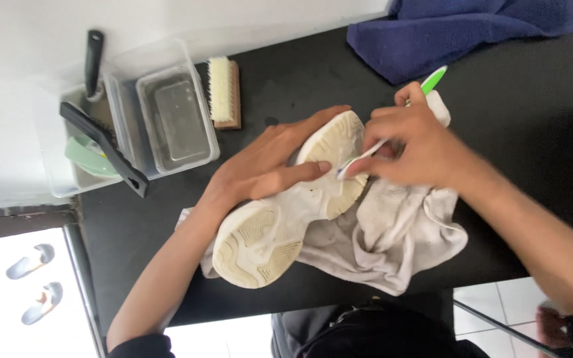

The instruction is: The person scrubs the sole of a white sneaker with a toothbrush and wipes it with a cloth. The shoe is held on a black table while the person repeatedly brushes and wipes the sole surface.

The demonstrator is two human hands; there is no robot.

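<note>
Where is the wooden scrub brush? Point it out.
In the head view, the wooden scrub brush lies on the black table, upper left of centre, just right of the clear plastic container and above the left hand.

Black desk (532, 99) with a matte top, pushed up against a plain white wall (21, 79). Below its edges there's pale tiled floor (499, 301) (pretty washed out by bright light), and a pair of light slippers (34, 282) sits on the floor at left.

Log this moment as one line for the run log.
left hand: steadies white sneaker, sole up | right hand: toothbrush on sole | under: grey cloth
</note>
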